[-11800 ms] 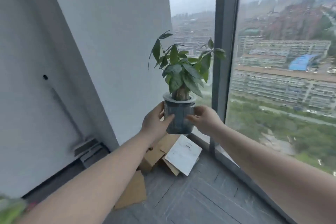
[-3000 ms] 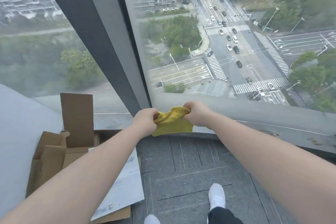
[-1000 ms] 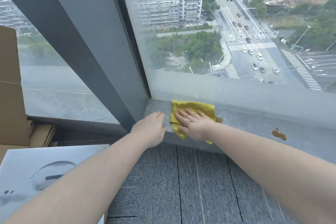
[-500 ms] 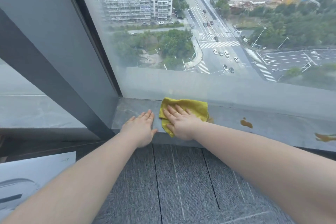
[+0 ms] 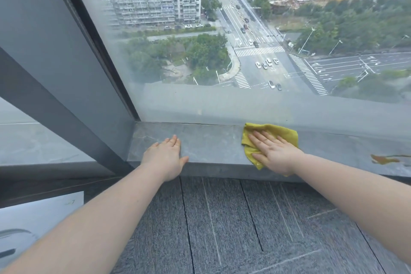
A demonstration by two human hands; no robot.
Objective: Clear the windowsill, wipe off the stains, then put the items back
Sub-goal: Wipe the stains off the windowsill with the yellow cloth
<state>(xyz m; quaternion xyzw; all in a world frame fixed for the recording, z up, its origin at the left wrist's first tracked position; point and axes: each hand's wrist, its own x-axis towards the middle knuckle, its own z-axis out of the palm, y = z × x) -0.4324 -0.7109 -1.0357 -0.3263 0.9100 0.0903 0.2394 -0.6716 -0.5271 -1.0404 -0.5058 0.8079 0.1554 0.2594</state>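
**Cloth flat on the sill, stain off to the right**

Right hand [image 5: 274,153] spread wide, palm pressing the yellow cloth [image 5: 270,138] onto the grey windowsill [image 5: 209,142]. Left hand [image 5: 165,158] lies flat and empty on the sill's edge. An orange-brown stain [image 5: 383,159] sits well right of the cloth. No legible writing shows.

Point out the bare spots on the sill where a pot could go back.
Free: the sill between the left hand and the cloth, and from the cloth to the stain. Taken: the patch under the right hand and cloth; the stain is unwiped.
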